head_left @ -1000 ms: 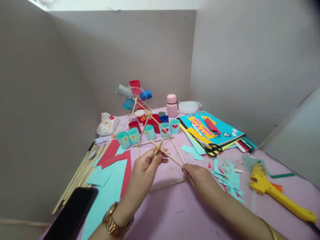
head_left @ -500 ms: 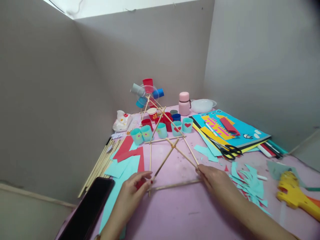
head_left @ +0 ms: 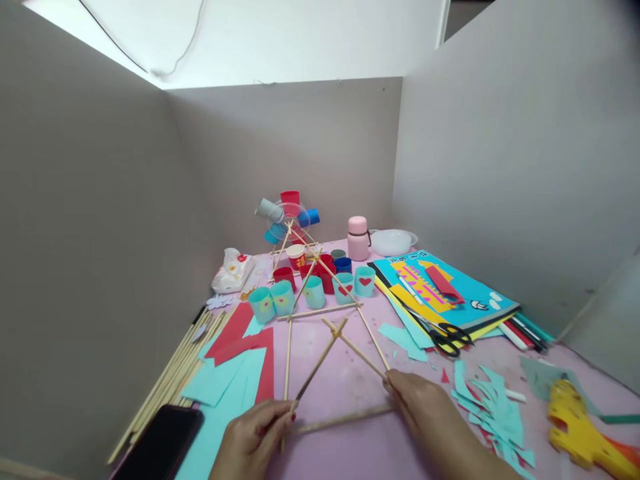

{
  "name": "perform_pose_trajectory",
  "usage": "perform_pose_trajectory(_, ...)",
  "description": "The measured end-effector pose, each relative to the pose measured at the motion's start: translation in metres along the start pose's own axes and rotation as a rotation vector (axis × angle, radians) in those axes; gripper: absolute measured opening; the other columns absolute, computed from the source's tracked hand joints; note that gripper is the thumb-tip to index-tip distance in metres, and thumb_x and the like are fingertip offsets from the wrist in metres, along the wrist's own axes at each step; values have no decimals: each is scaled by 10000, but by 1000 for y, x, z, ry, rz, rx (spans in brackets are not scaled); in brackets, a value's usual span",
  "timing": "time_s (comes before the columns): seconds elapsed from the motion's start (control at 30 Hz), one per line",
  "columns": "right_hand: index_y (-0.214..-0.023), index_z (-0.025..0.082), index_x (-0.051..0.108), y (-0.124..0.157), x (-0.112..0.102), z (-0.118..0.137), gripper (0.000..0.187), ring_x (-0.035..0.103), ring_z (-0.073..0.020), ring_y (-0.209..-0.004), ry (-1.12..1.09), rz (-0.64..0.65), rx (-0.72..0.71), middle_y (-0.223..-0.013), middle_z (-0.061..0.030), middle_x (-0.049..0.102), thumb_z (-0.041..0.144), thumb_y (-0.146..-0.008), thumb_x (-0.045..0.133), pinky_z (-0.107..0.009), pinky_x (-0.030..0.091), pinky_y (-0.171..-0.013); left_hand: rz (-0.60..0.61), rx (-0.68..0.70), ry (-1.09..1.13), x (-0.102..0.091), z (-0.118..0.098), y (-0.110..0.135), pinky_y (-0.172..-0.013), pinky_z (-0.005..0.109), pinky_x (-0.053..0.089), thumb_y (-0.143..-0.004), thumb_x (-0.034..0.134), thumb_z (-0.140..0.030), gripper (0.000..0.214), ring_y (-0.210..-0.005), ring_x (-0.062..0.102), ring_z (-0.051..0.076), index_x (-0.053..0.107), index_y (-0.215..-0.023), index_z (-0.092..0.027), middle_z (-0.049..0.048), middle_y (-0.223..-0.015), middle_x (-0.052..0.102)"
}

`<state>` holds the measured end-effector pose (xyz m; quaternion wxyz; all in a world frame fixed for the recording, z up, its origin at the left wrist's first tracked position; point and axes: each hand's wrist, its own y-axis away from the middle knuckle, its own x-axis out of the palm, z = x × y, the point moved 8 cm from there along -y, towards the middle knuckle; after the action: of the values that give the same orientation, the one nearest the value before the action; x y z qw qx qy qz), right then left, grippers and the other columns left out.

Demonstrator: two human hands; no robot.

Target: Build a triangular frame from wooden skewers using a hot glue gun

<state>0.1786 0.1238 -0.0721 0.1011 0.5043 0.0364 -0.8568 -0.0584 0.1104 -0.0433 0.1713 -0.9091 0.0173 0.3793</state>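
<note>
A frame of thin wooden sticks (head_left: pixel 319 363) stands on the table, with two triangular ends joined by long side sticks. Its near triangle has two sticks crossing at the top. My left hand (head_left: pixel 255 435) is closed, thumb and finger pinching the slanted stick near the lower left corner. At the lower right corner my right hand (head_left: pixel 426 415) is closed around the meeting sticks; its fingertips are partly hidden. Between the hands runs a bottom stick (head_left: pixel 345 420). Behind the frame stand several light-blue paper cups, among them a cup with a red heart (head_left: pixel 365 283).
Left lie loose sticks (head_left: pixel 170 373), a phone (head_left: pixel 160 443) and cut paper (head_left: pixel 240 373). Right are scissors (head_left: pixel 445 337), paper scraps (head_left: pixel 493 407) and a yellow glue gun (head_left: pixel 575 423). A cup wheel (head_left: pixel 290 217) and pink flask (head_left: pixel 358 240) stand behind. Grey partitions enclose the table.
The view has tipped upward, so the table things sit lower in the picture. My left fingers have closed tighter on the stick. The right hand keeps its grip on the corner.
</note>
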Motion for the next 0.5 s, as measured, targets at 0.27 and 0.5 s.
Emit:
perform_pose_trajectory(0.27, -843, 165, 612, 0, 1, -1, 296, 631, -211, -834, -1, -32, -32, -862, -97, 693, 77, -872, 331, -293, 428, -764, -39, 15, -3, -1, -5, 0, -610, 171, 539, -785, 572, -305, 164, -667, 700, 157, 729, -758, -262, -6, -759, 756)
perform_pose_trajectory(0.5, -820, 152, 585, 4, -1, -1, 265, 632, -220, -830, 42, -16, -26, -847, -101, 687, 82, -876, 335, -294, 421, -734, -49, -14, -25, -2, -5, 2, -621, 222, 557, -764, 569, -306, 173, -670, 702, 173, 735, -779, -259, 11, -764, 759)
